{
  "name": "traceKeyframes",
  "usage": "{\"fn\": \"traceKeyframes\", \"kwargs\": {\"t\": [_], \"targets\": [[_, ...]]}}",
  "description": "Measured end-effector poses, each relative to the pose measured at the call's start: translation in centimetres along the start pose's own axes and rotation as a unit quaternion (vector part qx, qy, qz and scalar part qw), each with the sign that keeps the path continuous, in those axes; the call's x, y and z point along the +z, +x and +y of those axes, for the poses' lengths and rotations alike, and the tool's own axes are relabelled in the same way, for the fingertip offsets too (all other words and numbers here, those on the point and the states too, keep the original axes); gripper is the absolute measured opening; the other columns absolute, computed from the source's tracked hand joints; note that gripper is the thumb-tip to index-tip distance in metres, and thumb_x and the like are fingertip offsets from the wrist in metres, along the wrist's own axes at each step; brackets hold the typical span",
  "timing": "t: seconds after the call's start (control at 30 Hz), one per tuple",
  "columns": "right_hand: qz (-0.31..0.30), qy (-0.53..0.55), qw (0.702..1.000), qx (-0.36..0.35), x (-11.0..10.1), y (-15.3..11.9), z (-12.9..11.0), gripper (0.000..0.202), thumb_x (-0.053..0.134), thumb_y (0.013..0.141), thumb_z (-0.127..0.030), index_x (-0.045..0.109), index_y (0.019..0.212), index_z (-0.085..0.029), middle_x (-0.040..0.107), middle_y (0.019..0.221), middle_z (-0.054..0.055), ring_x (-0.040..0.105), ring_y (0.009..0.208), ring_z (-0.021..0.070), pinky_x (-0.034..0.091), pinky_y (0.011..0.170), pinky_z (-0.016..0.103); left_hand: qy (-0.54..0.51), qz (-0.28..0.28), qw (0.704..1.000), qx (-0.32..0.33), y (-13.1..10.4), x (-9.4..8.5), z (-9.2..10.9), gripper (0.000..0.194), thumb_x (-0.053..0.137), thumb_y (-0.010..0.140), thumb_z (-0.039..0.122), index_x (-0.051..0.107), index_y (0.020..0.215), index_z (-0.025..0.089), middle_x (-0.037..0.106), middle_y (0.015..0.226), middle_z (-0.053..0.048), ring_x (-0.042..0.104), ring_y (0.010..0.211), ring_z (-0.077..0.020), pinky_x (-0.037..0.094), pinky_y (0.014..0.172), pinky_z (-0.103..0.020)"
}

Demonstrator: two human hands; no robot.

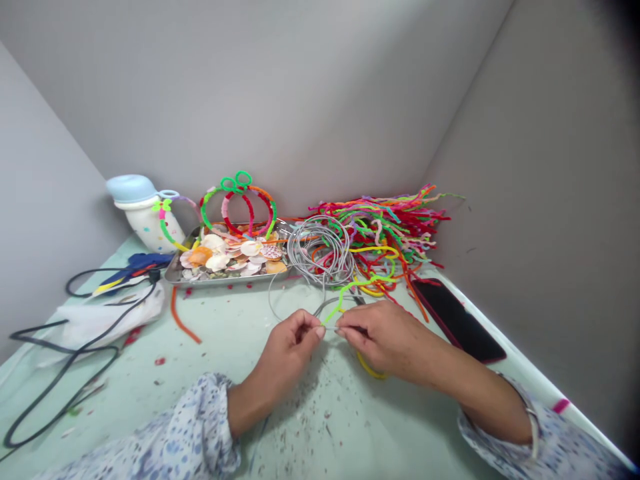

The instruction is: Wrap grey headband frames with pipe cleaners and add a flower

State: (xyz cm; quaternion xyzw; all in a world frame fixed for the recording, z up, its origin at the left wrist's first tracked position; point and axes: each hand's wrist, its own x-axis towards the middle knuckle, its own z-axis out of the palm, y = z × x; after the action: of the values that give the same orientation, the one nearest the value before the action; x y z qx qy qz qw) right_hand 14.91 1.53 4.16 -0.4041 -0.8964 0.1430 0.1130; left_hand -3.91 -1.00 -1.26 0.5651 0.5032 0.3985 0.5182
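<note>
My left hand (287, 347) pinches the end of a lime-green pipe cleaner (345, 291) together with a thin grey wire (331, 327). Close beside it on the right, my right hand (387, 333) has its thumb and fingers closed on the same wire. The pipe cleaner runs up and away from the fingertips toward the pile behind. Just beyond my hands lies a loose coil of grey wire (345, 267). Under my right hand a yellow pipe cleaner (371, 368) shows in part. Whether the green piece is wrapped around the wire is too small to tell.
A metal tray (235, 283) holds seashells, with pipe-cleaner rings (274, 207) standing on it. Colourful pipe cleaners (400, 223) are heaped at the back right. A phone (460, 320) lies right, a white bottle (150, 223) back left, and a black cable (50, 383) at left.
</note>
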Motion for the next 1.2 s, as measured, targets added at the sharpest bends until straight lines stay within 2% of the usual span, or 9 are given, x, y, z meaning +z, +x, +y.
{"fn": "traceKeyframes", "kwargs": {"t": [0.13, 0.3, 0.77, 1.03, 1.2], "targets": [[-0.002, 0.009, 1.0, 0.01, 0.13, 0.13, 0.15, 0.021, 0.048, 0.085, -0.017, 0.052, 0.064, -0.018, 0.052, 0.058, -0.004, 0.04, 0.055, 0.0078, 0.021, 0.055, 0.023, 0.04, 0.014, 0.999, 0.032, 0.0, 0.04, -0.11, 0.021, 0.053, 0.086, 0.037, 0.055, 0.082, 0.017, 0.047, 0.067, 0.003, 0.04, 0.06, -0.0104, 0.032, 0.054, -0.022], [-0.005, 0.004, 1.0, 0.003, 0.24, 0.09, 0.07, 0.021, 0.047, 0.085, -0.016, 0.056, 0.066, -0.018, 0.056, 0.06, -0.003, 0.043, 0.056, 0.0082, 0.022, 0.055, 0.023, 0.062, 0.03, 0.997, 0.026, -0.09, 0.03, 0.18, 0.022, 0.052, 0.086, 0.036, 0.056, 0.076, 0.017, 0.046, 0.064, 0.004, 0.039, 0.059, -0.0111, 0.032, 0.054, -0.023], [0.014, -0.024, 0.999, -0.046, 0.7, 0.09, -0.01, 0.02, 0.048, 0.087, -0.015, 0.06, 0.071, -0.018, 0.063, 0.07, 0.001, 0.05, 0.064, 0.0122, 0.028, 0.06, 0.026, 0.016, 0.043, 0.999, 0.0, -0.26, 0.06, 0.13, 0.019, 0.053, 0.084, 0.032, 0.054, 0.071, 0.018, 0.043, 0.058, 0.005, 0.037, 0.055, -0.0117, 0.029, 0.054, -0.023], [0.033, -0.008, 0.999, -0.016, 0.79, 0.47, 0.52, 0.02, 0.048, 0.086, -0.016, 0.061, 0.071, -0.018, 0.06, 0.067, -0.001, 0.049, 0.062, 0.0108, 0.03, 0.06, 0.023, 0.011, 0.028, 0.998, 0.048, 0.11, -0.21, -0.45, 0.026, 0.046, 0.091, 0.038, 0.055, 0.077, 0.018, 0.046, 0.062, 0.004, 0.041, 0.06, -0.0122, 0.033, 0.057, -0.023], [0.051, 0.005, 0.999, 0.004, 0.52, 0.7, 0.43, 0.018, 0.049, 0.086, -0.016, 0.065, 0.078, -0.018, 0.064, 0.072, 0.001, 0.054, 0.066, 0.0118, 0.034, 0.063, 0.023, -0.018, 0.03, 0.998, 0.045, 0.37, -0.33, -0.58, 0.029, 0.041, 0.092, 0.04, 0.057, 0.081, 0.017, 0.049, 0.062, 0.003, 0.044, 0.058, -0.013, 0.034, 0.057, -0.024]]}}
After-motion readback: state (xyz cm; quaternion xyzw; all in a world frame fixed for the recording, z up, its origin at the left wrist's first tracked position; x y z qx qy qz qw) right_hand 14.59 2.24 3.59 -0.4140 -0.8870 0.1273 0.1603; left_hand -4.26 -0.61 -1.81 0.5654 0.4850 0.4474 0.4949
